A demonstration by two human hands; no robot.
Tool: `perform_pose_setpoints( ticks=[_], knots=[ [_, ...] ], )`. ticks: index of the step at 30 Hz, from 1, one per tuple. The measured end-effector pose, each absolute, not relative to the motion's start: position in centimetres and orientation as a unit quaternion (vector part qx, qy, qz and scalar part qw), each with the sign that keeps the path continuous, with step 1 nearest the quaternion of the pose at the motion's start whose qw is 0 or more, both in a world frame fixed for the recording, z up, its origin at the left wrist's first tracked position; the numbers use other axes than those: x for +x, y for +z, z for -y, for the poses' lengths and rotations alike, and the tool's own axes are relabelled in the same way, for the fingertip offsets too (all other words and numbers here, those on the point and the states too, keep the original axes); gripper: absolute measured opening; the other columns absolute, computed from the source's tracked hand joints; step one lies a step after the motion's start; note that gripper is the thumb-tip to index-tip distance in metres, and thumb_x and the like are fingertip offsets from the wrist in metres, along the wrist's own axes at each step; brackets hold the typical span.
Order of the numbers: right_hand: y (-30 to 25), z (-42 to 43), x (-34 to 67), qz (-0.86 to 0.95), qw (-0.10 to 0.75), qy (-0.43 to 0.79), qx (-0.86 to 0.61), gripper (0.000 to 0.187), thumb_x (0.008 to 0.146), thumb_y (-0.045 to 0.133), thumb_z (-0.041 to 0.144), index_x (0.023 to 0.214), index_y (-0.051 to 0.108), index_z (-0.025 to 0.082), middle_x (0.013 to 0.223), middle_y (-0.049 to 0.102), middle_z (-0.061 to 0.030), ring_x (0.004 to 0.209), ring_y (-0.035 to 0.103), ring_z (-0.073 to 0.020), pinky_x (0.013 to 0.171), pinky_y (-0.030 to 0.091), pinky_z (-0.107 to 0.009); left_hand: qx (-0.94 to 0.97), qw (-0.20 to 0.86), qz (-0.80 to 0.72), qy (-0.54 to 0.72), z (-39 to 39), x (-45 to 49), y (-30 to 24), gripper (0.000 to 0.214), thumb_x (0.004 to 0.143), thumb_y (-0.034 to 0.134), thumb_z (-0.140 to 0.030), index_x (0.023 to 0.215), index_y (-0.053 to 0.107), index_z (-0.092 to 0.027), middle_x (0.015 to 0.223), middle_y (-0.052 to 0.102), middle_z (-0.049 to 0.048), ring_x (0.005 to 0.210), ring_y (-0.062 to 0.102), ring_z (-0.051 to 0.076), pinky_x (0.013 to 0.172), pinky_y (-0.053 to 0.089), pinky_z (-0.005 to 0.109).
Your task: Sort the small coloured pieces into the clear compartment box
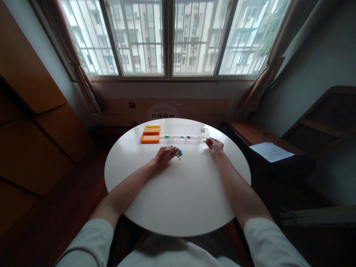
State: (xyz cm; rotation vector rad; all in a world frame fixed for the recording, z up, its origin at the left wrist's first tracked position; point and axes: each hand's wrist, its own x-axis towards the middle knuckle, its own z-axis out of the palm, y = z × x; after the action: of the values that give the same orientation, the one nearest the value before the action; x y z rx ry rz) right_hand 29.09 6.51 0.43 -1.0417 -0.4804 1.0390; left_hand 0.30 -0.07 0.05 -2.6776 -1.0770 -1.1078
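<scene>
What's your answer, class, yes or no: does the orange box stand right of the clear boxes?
No, the orange box sits at the left end of the clear boxes.

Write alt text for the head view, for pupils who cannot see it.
A person's left hand is at a pile of tiny multicoloured pieces on a round white table; the right hand is at the right end of a row of clear plastic compartments. An orange plastic box adjoins its left.

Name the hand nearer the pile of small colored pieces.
Left: the left hand is at the pile; the right hand is off to the pile's right, beside the clear compartments.
</scene>
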Motion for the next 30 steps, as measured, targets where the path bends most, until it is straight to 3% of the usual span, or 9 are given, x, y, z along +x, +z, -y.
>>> perform_pose_setpoints(
  ticks=[7,15,21,30],
  knots=[
    [0.3,-8.1,28.6,0.261,0.675,0.431,-0.539,0.012,0.073,0.063,0.015,0.071,0.052,0.015,0.052,0.057,0.0028,0.045,0.056,-0.0079,0.044,0.054,-0.019,-0.868,0.013,0.347,-0.354,0.0,0.2,-0.2,0.028,0.087,0.044,-0.033,0.093,0.066,-0.017,0.067,0.066,0.0025,0.057,0.058,0.01,0.057,0.039,0.018],
    [0.7,-9.9,27.9,0.297,0.573,0.354,-0.677,0.012,0.07,0.065,0.02,0.074,0.056,0.013,0.051,0.059,-0.0014,0.039,0.055,-0.0096,0.03,0.037,-0.014,-0.869,-0.004,0.344,-0.356,-0.1,0.2,-0.4,0.029,0.087,0.045,-0.036,0.09,0.066,-0.018,0.067,0.066,0.0021,0.059,0.059,0.01,0.057,0.04,0.018],
    [0.8,-9.5,27.7,0.304,0.564,0.327,-0.694,0.008,0.074,0.058,0.019,0.079,0.057,0.013,0.06,0.064,-0.0057,0.041,0.057,-0.0105,0.033,0.038,-0.015,-0.868,0.002,0.346,-0.356,0.0,0.2,-0.3,0.027,0.086,0.045,-0.035,0.092,0.066,-0.018,0.066,0.065,0.0016,0.056,0.058,0.009,0.056,0.038,0.018],
    [-0.6,-7.8,27.2,0.432,0.559,0.211,-0.676,0.023,0.071,0.049,0.017,0.089,0.063,0.014,0.063,0.066,-0.0033,0.048,0.057,-0.0107,0.05,0.045,-0.02,-0.783,0.036,0.489,-0.382,-0.2,0.3,-0.1,0.022,0.083,0.05,-0.033,0.089,0.067,-0.021,0.059,0.062,-0.002,0.053,0.054,0.009,0.053,0.033,0.02]
  ],
)
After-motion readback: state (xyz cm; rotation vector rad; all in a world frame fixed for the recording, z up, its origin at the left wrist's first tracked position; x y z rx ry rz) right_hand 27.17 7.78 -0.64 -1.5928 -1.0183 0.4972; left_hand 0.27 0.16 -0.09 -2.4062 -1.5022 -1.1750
